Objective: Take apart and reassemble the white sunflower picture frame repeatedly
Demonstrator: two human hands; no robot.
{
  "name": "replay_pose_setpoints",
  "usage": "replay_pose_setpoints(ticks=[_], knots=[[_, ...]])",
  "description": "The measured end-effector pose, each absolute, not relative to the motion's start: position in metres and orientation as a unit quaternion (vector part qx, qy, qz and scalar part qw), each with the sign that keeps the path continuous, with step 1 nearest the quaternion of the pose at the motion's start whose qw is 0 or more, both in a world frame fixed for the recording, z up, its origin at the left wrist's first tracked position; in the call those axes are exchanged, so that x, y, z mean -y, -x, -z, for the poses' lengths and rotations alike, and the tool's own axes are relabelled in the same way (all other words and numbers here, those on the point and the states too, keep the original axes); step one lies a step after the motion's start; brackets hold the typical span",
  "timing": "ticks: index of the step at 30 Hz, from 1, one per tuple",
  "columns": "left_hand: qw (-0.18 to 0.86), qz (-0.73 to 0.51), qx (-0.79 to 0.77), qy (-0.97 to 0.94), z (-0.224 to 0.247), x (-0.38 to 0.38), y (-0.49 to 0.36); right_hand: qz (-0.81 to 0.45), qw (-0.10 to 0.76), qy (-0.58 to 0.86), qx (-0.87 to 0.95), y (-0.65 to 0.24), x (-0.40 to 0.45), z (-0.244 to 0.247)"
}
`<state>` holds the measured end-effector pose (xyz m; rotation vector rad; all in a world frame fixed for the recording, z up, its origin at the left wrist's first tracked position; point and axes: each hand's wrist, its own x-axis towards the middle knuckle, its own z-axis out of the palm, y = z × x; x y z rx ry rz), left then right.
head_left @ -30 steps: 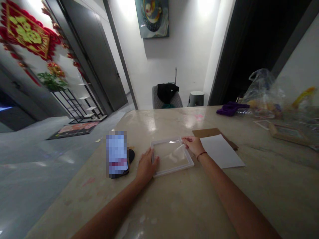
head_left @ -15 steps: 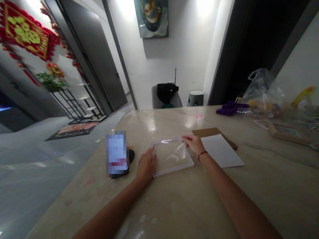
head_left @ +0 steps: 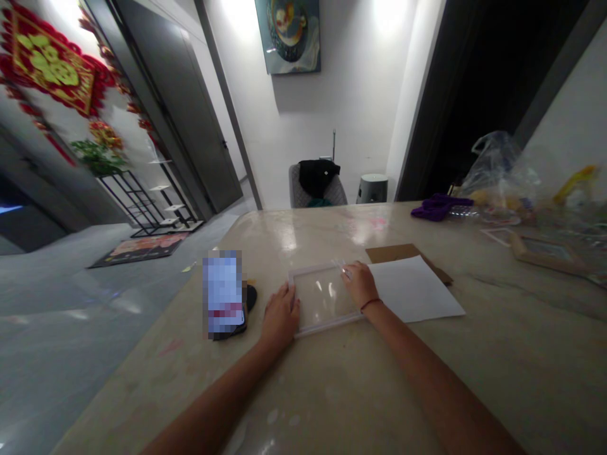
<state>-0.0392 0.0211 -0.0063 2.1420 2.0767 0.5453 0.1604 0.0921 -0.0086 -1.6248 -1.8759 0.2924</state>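
A white rectangular picture frame (head_left: pixel 327 322) with a clear plastic sheet (head_left: pixel 317 297) inside its border lies flat on the table. My left hand (head_left: pixel 279 314) rests along the frame's left edge, its fingers stretched out and touching the border. At the top right corner, my right hand (head_left: pixel 359 283) has its fingers bent and pinched on what looks like the corner of the clear sheet; the fingertips partly hide the spot. Just right of the frame is a sheet of white paper (head_left: pixel 417 291), overlapping a brown backing board (head_left: pixel 393 253).
On the left of the table (head_left: pixel 351 392) a phone with a blurred screen (head_left: pixel 224 294) leans on a dark stand (head_left: pixel 251 294). At the right are a purple cloth (head_left: pixel 439 207), a clear plastic bag (head_left: pixel 502 170) and a wooden picture frame (head_left: pixel 545 253). A chair (head_left: pixel 294 184) stands beyond the far edge.
My right hand has moved slightly left and in over the frame's corner, its fingers more curled. Reflections on the clear sheet have shifted. My left hand stays at the left edge.
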Motion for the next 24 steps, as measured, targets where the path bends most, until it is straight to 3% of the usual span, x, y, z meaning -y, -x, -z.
replay_pose_setpoints(ticks=[6,11,24], knots=[[0.044,-0.186,-0.683,-0.705,0.008,-0.021,0.04,-0.031,0.179,0.64,0.747,-0.165,-0.088,0.0],[0.039,-0.19,-0.682,-0.705,0.009,-0.023,0.041,-0.081,0.094,0.576,0.808,-0.163,-0.084,0.003],[0.042,-0.218,-0.676,-0.703,0.012,-0.022,0.042,-0.102,0.149,0.543,0.82,-0.158,-0.079,0.002]])
